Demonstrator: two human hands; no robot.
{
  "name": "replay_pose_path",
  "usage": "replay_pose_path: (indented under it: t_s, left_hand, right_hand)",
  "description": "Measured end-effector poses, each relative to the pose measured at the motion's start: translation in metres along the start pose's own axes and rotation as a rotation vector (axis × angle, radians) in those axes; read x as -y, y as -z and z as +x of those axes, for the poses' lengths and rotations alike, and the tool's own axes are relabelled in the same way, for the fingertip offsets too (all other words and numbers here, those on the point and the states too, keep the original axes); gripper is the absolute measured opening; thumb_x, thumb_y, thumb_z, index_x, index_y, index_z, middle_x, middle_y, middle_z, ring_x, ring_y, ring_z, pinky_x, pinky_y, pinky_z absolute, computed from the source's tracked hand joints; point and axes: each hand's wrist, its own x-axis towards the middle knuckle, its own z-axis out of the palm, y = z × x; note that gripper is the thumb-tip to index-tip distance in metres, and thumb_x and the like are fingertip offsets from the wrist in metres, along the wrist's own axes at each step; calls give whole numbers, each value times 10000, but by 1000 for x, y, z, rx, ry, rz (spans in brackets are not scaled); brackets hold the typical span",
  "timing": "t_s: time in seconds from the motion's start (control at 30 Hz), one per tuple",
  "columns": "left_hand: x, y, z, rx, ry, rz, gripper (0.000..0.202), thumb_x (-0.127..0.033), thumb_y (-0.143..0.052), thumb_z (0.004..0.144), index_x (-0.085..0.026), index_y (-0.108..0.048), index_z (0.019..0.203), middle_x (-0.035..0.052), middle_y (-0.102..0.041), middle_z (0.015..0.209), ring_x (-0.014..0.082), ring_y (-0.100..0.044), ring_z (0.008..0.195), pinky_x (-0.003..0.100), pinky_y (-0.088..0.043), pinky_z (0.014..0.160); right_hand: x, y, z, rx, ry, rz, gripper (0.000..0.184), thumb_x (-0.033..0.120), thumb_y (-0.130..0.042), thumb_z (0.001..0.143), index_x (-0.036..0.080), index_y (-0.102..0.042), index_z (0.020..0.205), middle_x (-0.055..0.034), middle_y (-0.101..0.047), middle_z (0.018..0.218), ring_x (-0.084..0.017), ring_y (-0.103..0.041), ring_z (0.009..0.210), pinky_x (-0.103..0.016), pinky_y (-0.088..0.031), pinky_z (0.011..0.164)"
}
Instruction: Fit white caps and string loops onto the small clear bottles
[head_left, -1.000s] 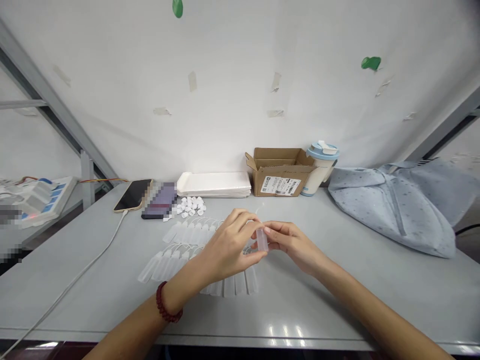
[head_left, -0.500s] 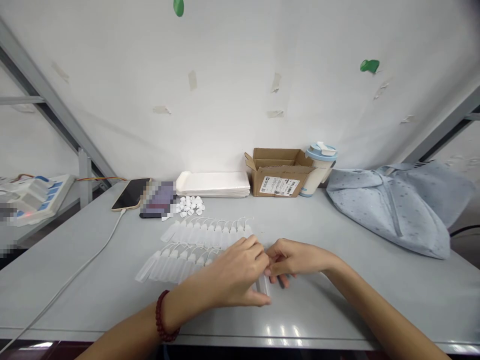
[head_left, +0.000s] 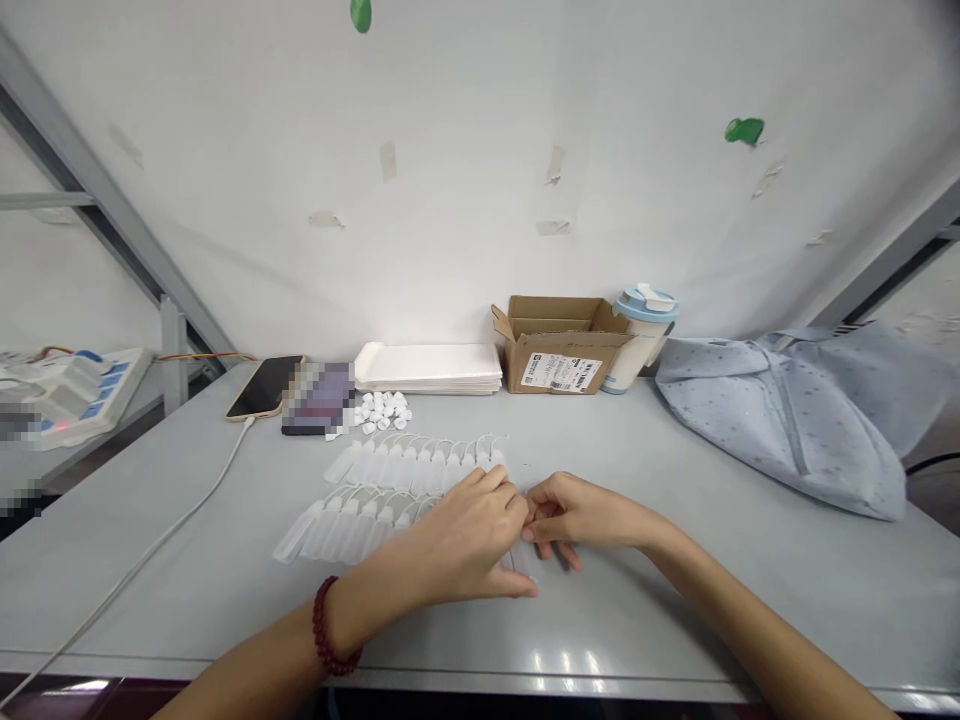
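Two rows of translucent flat plastic tubes with white necks and thin looped straps lie on the grey table: a back row and a front row. My left hand rests over the right part of the front row, thumb stretched out, its fingers bent and their tips partly hidden. Facing it, my right hand has thumb and forefinger closed at the upper end of a tube at the row's right end. The fingertips of both hands nearly meet there, and they hide the tube's neck.
Behind the rows lie small white caps, a stack of white envelopes, an open cardboard box and a lidded cup. A blue cloth bag lies at right; a phone with a cable at left.
Both hands stay at the right end of the front row. The left hand has shifted slightly to the left, and the right fingertips have followed a little.
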Motion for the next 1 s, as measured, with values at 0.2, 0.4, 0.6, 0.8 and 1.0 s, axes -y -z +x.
replay_pose_path:
  t_s: [0.2, 0.4, 0.6, 0.8, 1.0]
  left_hand:
    - [2, 1, 0, -16, 2, -11, 391, -515, -686, 669, -158, -536, 716, 35, -556, 745, 207, -493, 767, 308, -402, 656]
    - [2, 3, -1, 19, 9, -8, 402, -513, -705, 650, -155, -536, 722, 34, -556, 753, 209, -493, 783, 303, -404, 660]
    - [2, 1, -1, 17, 8, -20, 394, -506, -702, 657, -153, -546, 737, 41, -560, 756, 209, -487, 784, 304, -409, 672]
    - [7, 3, -1, -22, 55, -111, 504, -645, -578, 692, -148, -576, 775, 55, -580, 768, 214, -498, 788, 312, -418, 676]
    - [51, 23, -6, -192, 473, -41, 315, -363, -377, 916, -146, -596, 848, 76, -620, 871, 216, -537, 860, 319, -437, 698]
  right_hand:
    - [0, -1, 1, -13, -5, 18, 138, 255, -550, 775, 138, -560, 701, 29, -597, 580, -58, -505, 362, -186, -359, 405]
    - [2, -2, 1, -18, -9, 21, 136, 254, -546, 779, 135, -571, 718, 28, -596, 572, -56, -500, 358, -181, -363, 399]
    - [0, -2, 2, -13, 5, 10, 179, 291, -543, 798, 132, -579, 725, 22, -597, 576, -58, -502, 359, -180, -363, 396]
    - [3, -4, 0, -46, -15, 20, 280, 377, -537, 810, 134, -551, 673, 4, -608, 570, -65, -499, 358, -183, -367, 385]
    - [9, -10, -2, -107, -64, -12, 314, 429, -525, 816, 139, -533, 695, -10, -630, 580, -58, -499, 348, -169, -358, 385]
